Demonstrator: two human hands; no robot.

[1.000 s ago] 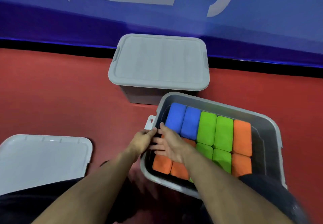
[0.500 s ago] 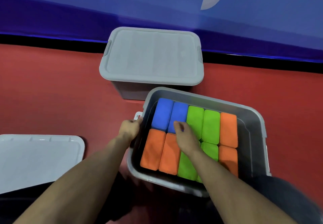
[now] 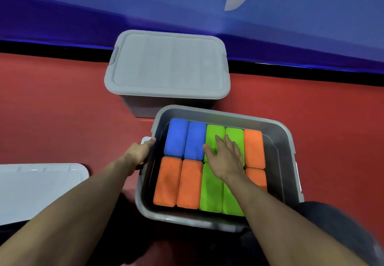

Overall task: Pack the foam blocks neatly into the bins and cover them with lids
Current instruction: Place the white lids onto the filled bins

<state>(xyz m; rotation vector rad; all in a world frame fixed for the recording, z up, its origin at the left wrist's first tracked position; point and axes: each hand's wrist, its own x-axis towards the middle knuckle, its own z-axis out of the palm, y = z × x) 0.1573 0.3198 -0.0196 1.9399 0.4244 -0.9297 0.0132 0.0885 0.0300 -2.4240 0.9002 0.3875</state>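
Observation:
An open grey bin [image 3: 278,141] stands in front of me on the red floor, filled with several foam blocks in two rows: blue blocks [image 3: 182,139], green blocks [image 3: 212,186] and orange blocks [image 3: 178,182]. My right hand [image 3: 225,157] lies flat with straight fingers on the far green blocks, pressing them. My left hand [image 3: 139,152] holds the bin's left rim, near a white latch [image 3: 145,140]. A loose white lid [image 3: 37,188] lies on the floor at the left.
A second grey bin [image 3: 166,103] with its grey lid [image 3: 168,62] on stands just behind the open one. A blue wall banner [image 3: 291,26] with a black base strip runs across the back. My dark-clothed knee [image 3: 340,230] is at the lower right.
My right hand slid from the near orange blocks across to the far green blocks and now lies flat there. My left hand stayed at the bin's left rim. The view shifted closer.

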